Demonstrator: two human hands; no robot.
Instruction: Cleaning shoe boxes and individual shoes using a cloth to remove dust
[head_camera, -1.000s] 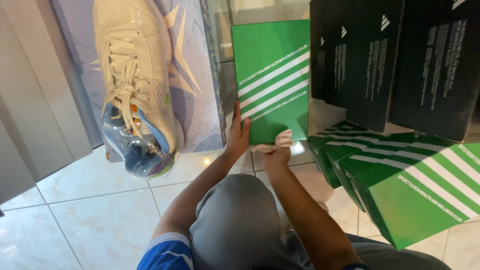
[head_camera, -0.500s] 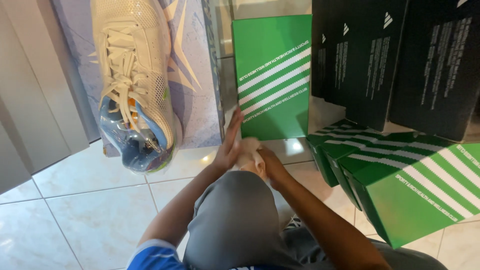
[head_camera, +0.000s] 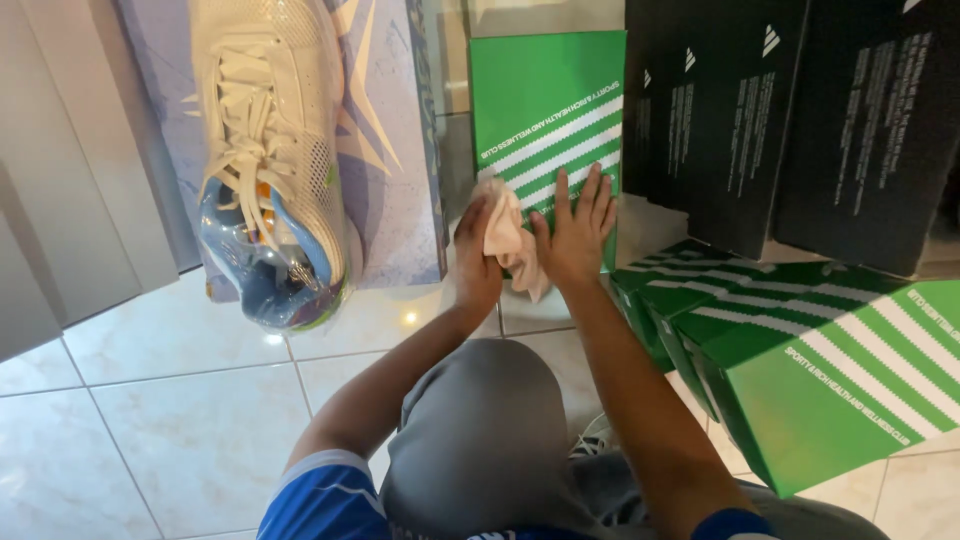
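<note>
Glossy cream floor tiles (head_camera: 190, 400) run under the person's grey-clad knee (head_camera: 470, 440). Just beyond the knee, the left hand (head_camera: 476, 250) is closed in a pinch on a pale pink cloth (head_camera: 508, 240), a soft, crumpled rag hanging in folds between both hands. Beside the cloth, the right hand (head_camera: 577, 225) lies flat with fingers spread against an upright green box (head_camera: 545, 100) with white diagonal stripes. Right of that box lie more green boxes (head_camera: 830, 370), with black boxes (head_camera: 780, 110) behind them. Left of it stands a poster of a white shoe (head_camera: 275, 160).
</note>
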